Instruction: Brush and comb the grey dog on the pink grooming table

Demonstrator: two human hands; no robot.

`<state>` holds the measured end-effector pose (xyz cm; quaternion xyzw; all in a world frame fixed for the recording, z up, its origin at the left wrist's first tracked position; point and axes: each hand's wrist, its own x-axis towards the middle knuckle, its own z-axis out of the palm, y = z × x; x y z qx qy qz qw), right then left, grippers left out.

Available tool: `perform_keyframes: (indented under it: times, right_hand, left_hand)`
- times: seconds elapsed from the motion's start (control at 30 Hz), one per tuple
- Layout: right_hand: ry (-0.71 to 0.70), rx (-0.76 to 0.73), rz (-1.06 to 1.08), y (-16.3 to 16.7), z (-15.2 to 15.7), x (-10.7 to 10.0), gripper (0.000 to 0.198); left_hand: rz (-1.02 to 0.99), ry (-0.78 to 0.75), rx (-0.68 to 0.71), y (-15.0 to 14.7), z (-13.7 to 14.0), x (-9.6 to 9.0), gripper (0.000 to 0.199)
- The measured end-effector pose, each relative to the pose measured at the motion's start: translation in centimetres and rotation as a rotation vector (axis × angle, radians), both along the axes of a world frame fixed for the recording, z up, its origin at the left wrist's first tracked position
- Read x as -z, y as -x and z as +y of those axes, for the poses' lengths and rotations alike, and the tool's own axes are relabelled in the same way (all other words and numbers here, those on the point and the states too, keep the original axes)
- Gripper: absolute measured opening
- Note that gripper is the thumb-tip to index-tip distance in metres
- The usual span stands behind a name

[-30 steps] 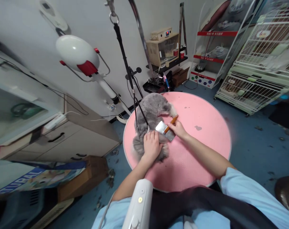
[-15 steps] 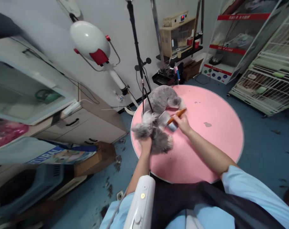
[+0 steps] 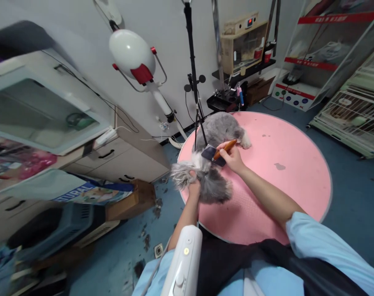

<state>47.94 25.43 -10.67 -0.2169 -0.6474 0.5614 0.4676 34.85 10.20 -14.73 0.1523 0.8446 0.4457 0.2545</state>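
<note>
A grey, fluffy dog [image 3: 219,129] is on the round pink grooming table [image 3: 285,193], close to its left edge. My left hand [image 3: 193,184] is closed on the dog's shaggy head fur, part of its fingers hidden in the hair. In my right hand [image 3: 233,158] is a slicker brush [image 3: 226,149] with an orange-brown handle, its flat head against the fur behind the dog's head. Black grooming straps [image 3: 201,123] run down to the dog from above.
A white hand-held dryer [image 3: 183,263] points up in front of my body. The white and red lamp-like unit [image 3: 132,53] stands beyond the table. Cabinets [image 3: 113,160] line the left, a wire cage [image 3: 353,111] the right. Fur clumps [image 3: 146,242] lie on the floor.
The view has swung left, so everything sits farther right. The brush head has turned and now lies against the fur; the dog's head hair is spread and ruffled in my left hand.
</note>
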Motion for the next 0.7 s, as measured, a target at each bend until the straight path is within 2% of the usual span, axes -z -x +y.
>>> perform_keyframes:
  times: [0.07,0.1,0.13,0.2,0.23,0.27,0.37,0.4,0.47,0.5,0.63,0.7]
  right_hand:
    - [-0.03,-0.134,-0.045,0.2,0.1,-0.3,0.035]
    - [-0.032,-0.146,-0.06,0.3,0.3,-0.4,0.034]
    - [-0.028,-0.088,-0.048,0.3,0.5,-0.6,0.034]
    - [-0.023,0.127,0.056,0.3,0.9,-0.9,0.032]
    - [-0.027,0.181,0.11,0.3,1.1,-1.0,0.032]
    - [-0.035,0.157,0.133,0.3,1.2,-1.0,0.031]
    - [-0.022,-0.062,0.038,0.3,1.2,-0.7,0.031]
    - [-0.004,-0.035,0.022,0.3,1.1,-0.5,0.031]
    - [0.018,0.133,0.078,0.3,1.1,-0.3,0.031]
    - [0.014,0.167,0.108,0.4,1.1,-0.3,0.03]
    - [-0.029,-0.053,0.025,0.4,1.2,-0.5,0.03]
    - [-0.035,0.07,0.066,0.3,1.3,-0.8,0.03]
  left_hand:
    - [0.0,0.027,-0.039,0.1,0.5,-0.8,0.056]
    - [0.006,0.008,-0.022,0.3,0.8,-1.0,0.054]
    - [0.021,-0.02,-0.009,0.6,1.0,-1.2,0.052]
    - [0.068,-0.076,0.004,1.1,1.4,-1.2,0.048]
    - [0.09,-0.102,0.012,1.4,1.5,-1.1,0.047]
    - [0.104,-0.124,0.031,1.7,1.6,-1.0,0.046]
    - [0.143,-0.199,0.163,2.4,1.6,-0.9,0.043]
    - [0.151,-0.209,0.199,2.6,1.6,-1.0,0.041]
    - [0.137,-0.204,0.251,3.0,1.5,-1.4,0.037]
    - [0.119,-0.21,0.285,3.2,1.5,-1.7,0.036]
    - [0.014,-0.335,0.586,3.7,1.9,-3.3,0.04]
    - [-0.019,-0.333,0.653,3.8,2.3,-4.0,0.036]
